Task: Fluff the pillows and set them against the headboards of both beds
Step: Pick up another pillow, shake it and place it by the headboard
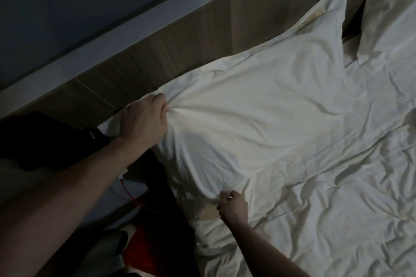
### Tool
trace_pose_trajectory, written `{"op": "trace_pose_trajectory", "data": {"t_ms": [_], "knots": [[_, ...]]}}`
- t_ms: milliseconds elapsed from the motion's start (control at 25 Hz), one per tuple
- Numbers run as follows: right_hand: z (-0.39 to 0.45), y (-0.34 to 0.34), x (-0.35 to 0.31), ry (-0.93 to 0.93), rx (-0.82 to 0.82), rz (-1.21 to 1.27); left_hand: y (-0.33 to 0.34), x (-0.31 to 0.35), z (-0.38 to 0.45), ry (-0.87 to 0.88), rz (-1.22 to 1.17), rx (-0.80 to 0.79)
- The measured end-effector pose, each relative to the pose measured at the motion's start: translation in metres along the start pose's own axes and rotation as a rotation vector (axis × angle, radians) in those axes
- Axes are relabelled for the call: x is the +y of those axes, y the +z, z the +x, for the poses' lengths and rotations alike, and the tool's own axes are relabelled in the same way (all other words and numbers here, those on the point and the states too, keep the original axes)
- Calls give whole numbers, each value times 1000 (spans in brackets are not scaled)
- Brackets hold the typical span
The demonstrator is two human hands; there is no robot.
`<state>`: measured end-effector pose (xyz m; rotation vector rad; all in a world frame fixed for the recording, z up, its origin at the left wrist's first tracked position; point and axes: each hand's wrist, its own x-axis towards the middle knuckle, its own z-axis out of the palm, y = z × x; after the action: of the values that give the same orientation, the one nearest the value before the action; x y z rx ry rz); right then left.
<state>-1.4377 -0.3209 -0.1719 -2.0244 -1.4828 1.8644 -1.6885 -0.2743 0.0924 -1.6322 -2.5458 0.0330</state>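
**Both hands on the pillow at the headboard**

The left hand (144,117) was bunched tight around a fistful of the white pillow (258,114) at its near corner, fabric puckering from the grip. The right hand (233,207) pinched the pillow's lower edge with curled fingers. The pillow lay on the rumpled sheet (337,198), its long side against the wooden headboard (202,36). A red cable (137,201) hung beside the bed.

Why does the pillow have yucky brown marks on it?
The white pillow shows yellowish-brown stains near its far corner by the wooden headboard; the cause can't be told. The left hand bunches one corner, the right hand pinches the near edge.
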Motion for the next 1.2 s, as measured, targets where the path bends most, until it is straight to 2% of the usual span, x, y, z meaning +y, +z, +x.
{"op": "trace_pose_trajectory", "data": {"t_ms": [120, 160, 240, 320, 360, 480, 560, 600, 680, 760, 840, 920, 1040, 1200], "knots": [[11, -5, 6, 52, -63, -54, 11, 8, -7, -15, 97, -152], [11, -10, 6, 60, -59, -41, 11, 8, -6, -16, 90, -153], [-16, -30, -19, 15, 44, 1, 4, 9, -5, -6, 34, -85], [-38, -49, -48, -117, 194, 54, 2, 9, -5, 38, 14, -37], [-40, -56, -59, -178, 217, 53, 4, 9, -5, 66, 21, -46], [-26, -64, -96, -204, 102, 39, 18, 17, -1, 174, 80, -79], [-21, -66, -105, -218, 9, 8, 28, 35, -2, 326, 125, -119], [-20, -71, -106, -254, 26, 6, 35, 44, -3, 400, 154, -166], [-13, -90, -106, -402, 198, 11, 54, 52, -2, 457, 187, -222], [6, -123, -125, -607, 390, -54, 69, 50, 0, 419, 194, -210], [31, -167, -167, -713, 480, -186, 81, 49, 0, 393, 190, -181], [57, -209, -208, -703, 514, -328, 88, 47, -2, 391, 180, -146], [101, -253, -237, -575, 519, -494, 99, 48, -1, 399, 160, -67], [159, -300, -206, -247, 392, -351, 106, 54, -1, 355, 130, -30]]}}
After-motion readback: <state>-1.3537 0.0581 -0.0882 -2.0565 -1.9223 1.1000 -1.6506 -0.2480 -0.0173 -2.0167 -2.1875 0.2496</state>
